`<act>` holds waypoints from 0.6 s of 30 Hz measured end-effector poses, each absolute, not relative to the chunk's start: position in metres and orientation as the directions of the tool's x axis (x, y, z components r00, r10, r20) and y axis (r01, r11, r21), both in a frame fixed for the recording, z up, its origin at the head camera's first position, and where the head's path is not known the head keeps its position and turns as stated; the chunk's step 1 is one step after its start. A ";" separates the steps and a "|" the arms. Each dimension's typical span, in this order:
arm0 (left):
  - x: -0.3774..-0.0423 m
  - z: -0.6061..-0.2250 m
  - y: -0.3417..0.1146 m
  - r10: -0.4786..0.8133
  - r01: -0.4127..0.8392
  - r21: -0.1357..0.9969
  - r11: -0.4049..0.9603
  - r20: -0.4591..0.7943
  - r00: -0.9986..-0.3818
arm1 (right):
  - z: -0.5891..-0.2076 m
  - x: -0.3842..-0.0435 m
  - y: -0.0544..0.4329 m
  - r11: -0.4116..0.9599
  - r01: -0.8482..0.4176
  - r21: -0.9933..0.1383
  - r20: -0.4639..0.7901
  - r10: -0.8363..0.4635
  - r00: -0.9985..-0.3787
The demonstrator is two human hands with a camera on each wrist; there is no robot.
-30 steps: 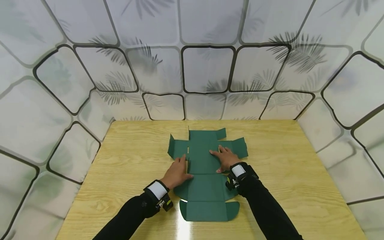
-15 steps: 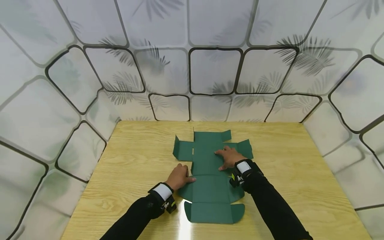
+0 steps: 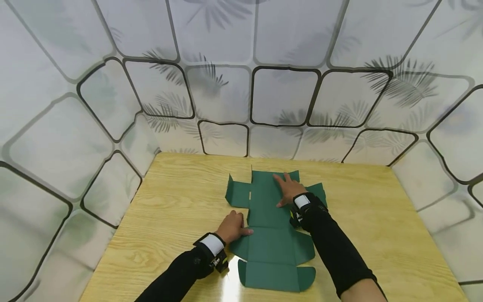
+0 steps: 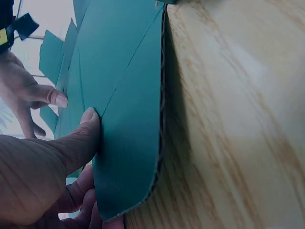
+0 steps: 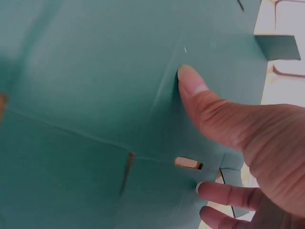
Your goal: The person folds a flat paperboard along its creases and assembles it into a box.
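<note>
A flat dark green cardboard box blank (image 3: 268, 214) lies on the table, its creased panels running away from me and its far flaps bent up. My left hand (image 3: 232, 226) is at its left edge. In the left wrist view the thumb (image 4: 81, 138) lies on top of a rounded side flap (image 4: 131, 148) and the other fingers are curled beneath its edge, pinching it. Farther up, my right hand (image 3: 290, 189) is spread over the blank's right side. In the right wrist view its thumb (image 5: 209, 109) is straight on the green surface near a small slot.
The light wood table (image 3: 181, 197) extends around the blank on all sides. A pale patterned cloth wall (image 3: 283, 96) rises behind the table and along both sides. Black wrist straps with cameras sit on both wrists.
My left hand has drawn back from the upper side flap to the lower one, its fingers curling. My right hand has moved farther up the blank, fingers spread. The head view has shifted.
</note>
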State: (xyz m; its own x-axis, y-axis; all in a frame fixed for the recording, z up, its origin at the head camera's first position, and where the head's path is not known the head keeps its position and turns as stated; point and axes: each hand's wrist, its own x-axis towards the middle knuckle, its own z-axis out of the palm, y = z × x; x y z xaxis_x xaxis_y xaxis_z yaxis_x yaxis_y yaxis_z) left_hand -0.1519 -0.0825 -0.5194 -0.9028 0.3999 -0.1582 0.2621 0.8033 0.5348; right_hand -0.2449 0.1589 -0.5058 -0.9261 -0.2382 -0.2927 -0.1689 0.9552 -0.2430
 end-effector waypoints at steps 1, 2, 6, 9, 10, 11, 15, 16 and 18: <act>-0.152 -0.519 -0.083 0.399 0.263 0.535 0.803 -0.155 -0.904 | -0.507 -0.249 0.159 0.954 -0.166 -0.249 -0.303 -0.239 -0.922; -0.152 -0.519 -0.083 0.396 0.261 0.535 0.803 -0.153 -0.905 | -0.507 -0.252 0.159 0.952 -0.161 -0.260 -0.313 -0.241 -0.919; -0.148 -0.520 -0.081 0.386 0.252 0.527 0.812 -0.161 -0.908 | -0.517 -0.264 0.165 0.954 -0.163 -0.250 -0.355 -0.247 -0.902; -0.146 -0.521 -0.080 0.387 0.261 0.512 0.819 -0.155 -0.909 | -0.522 -0.270 0.169 0.961 -0.169 -0.217 -0.381 -0.243 -0.892; -0.145 -0.521 -0.080 0.386 0.264 0.507 0.820 -0.151 -0.910 | -0.523 -0.272 0.170 0.962 -0.171 -0.212 -0.385 -0.243 -0.890; -0.145 -0.521 -0.080 0.387 0.268 0.506 0.820 -0.144 -0.911 | -0.523 -0.274 0.170 0.962 -0.175 -0.208 -0.389 -0.246 -0.888; -0.145 -0.520 -0.082 0.379 0.264 0.516 0.815 -0.130 -0.916 | -0.521 -0.281 0.167 0.961 -0.188 -0.201 -0.387 -0.254 -0.886; -0.146 -0.519 -0.083 0.376 0.259 0.519 0.815 -0.132 -0.917 | -0.520 -0.282 0.166 0.961 -0.192 -0.197 -0.383 -0.256 -0.888; -0.147 -0.519 -0.084 0.372 0.254 0.526 0.812 -0.130 -0.919 | -0.518 -0.284 0.161 0.963 -0.200 -0.178 -0.378 -0.255 -0.890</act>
State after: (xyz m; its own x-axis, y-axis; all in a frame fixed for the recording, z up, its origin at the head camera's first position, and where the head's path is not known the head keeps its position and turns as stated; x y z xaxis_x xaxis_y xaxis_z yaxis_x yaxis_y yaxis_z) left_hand -0.1473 -0.0844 -0.5192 -0.9192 0.3718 -0.1298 0.2541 0.8118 0.5258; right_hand -0.2837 0.1614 -0.5181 -0.8902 -0.2546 -0.3777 -0.2001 0.9635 -0.1779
